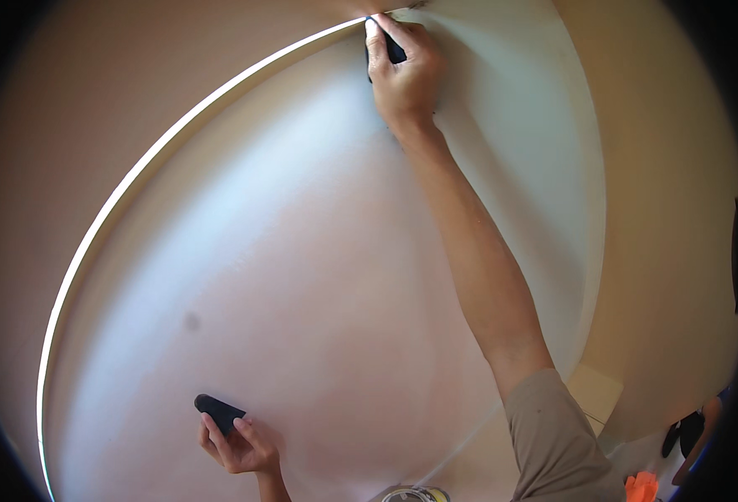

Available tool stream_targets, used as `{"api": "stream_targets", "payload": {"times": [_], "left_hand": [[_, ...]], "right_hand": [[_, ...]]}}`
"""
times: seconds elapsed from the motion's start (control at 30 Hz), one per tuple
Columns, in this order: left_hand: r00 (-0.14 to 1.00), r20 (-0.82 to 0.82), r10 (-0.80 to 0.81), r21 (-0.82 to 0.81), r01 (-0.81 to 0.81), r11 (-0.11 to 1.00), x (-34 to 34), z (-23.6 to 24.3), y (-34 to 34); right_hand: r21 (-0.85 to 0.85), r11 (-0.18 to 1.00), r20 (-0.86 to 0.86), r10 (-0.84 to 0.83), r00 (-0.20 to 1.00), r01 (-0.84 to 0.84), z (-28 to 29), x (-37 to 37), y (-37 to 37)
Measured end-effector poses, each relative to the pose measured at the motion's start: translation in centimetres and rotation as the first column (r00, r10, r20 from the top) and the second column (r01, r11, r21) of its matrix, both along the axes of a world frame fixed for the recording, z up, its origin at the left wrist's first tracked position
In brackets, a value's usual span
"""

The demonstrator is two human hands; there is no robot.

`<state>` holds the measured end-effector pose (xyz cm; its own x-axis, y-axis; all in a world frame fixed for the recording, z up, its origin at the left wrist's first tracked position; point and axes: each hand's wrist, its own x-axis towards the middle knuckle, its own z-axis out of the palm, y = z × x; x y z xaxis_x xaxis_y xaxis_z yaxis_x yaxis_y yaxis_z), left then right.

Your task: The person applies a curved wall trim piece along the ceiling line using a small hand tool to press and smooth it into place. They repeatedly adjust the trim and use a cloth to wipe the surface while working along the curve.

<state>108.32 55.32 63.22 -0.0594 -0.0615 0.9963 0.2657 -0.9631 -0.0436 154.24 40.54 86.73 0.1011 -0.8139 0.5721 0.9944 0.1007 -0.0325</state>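
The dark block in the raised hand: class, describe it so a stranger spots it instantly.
Find the pale wall panel and follow its curved edge to the top. There the right hand presses a dark block against it; the left hand holds a similar one low down.

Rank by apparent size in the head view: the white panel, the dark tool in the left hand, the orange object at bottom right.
1. white panel, by far largest.
2 and 3. dark tool and orange object look alike; unranked.

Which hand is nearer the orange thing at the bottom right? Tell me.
Right. The orange thing sits beside the right arm's sleeve, though the right hand is up by the corner. The left hand is far left of it.
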Motion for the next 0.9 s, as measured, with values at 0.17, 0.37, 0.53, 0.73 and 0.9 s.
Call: {"api": "stream_targets", "payload": {"times": [0.17, 0.37, 0.53, 0.73, 0.9], "left_hand": [[1.000, 0.002, 0.011, 0.025, -0.011, 1.000, 0.0, 0.0, -0.4], [0.999, 0.011, 0.049, 0.050, -0.049, 0.998, 0.9, -2.1, 0.2], [0.999, 0.011, 0.037, 0.039, -0.037, 0.999, 1.8, -2.4, -0.1], [1.000, 0.014, 0.028, 0.019, -0.028, 0.999, 1.2, -2.9, 0.2], [1.000, -0.009, 0.020, 0.031, -0.020, 0.999, 1.2, -3.0, 0.7]], "right_hand": [[-0.028, 0.994, -0.046, -0.109, 0.993, 0.107, 0.6, 0.0, 0.1], [-0.088, 0.934, 0.102, -0.336, 0.936, 0.345, -1.6, 0.7, 0.6], [-0.079, 0.966, -0.084, -0.251, 0.964, 0.244, -2.0, 0.2, 1.7], [-0.203, 0.940, -0.024, -0.285, 0.958, 0.275, -1.9, 1.1, 0.0], [-0.202, 0.931, 0.028, -0.304, 0.952, 0.304, -2.2, 0.7, 0.9]]}}
